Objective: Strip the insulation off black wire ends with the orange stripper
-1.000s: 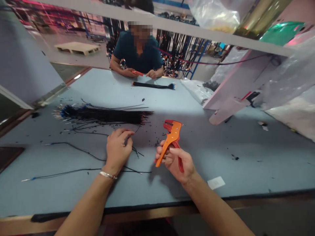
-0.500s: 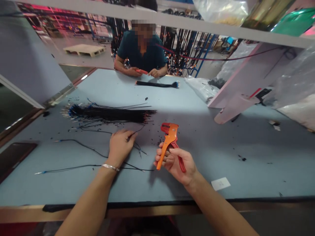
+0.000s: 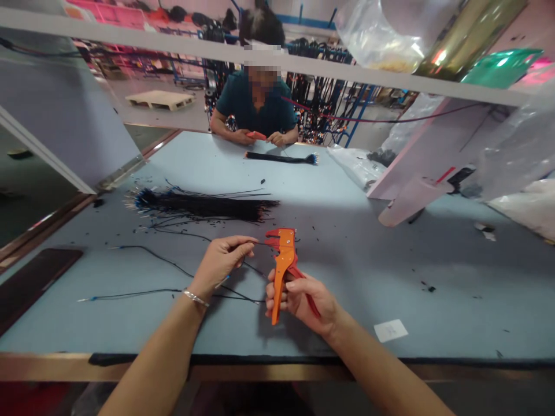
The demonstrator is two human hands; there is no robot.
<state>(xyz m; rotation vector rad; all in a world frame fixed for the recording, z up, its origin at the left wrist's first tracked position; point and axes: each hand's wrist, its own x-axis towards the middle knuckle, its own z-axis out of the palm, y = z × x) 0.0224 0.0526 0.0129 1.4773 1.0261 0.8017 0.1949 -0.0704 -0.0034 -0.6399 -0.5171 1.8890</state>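
My right hand (image 3: 301, 300) grips an orange wire stripper (image 3: 281, 266) by its handles, jaws pointing up and left. My left hand (image 3: 221, 261) pinches a thin black wire (image 3: 259, 243) and holds its end at the stripper's jaws. Behind them lies a bundle of black wires (image 3: 203, 205) with blue ends on the light blue table (image 3: 359, 254). Two loose black wires (image 3: 143, 294) trail left of my left wrist.
Across the table a person in a dark shirt (image 3: 258, 110) works with a red tool beside another wire bundle (image 3: 281, 158). A white slanted board (image 3: 416, 179) and plastic bags stand at right. A dark flat object (image 3: 34, 280) lies at left. A white label (image 3: 390, 330) is near the front edge.
My left hand lifted a wire off the table and brought it to the stripper's jaws. My right hand swung the stripper left toward it.
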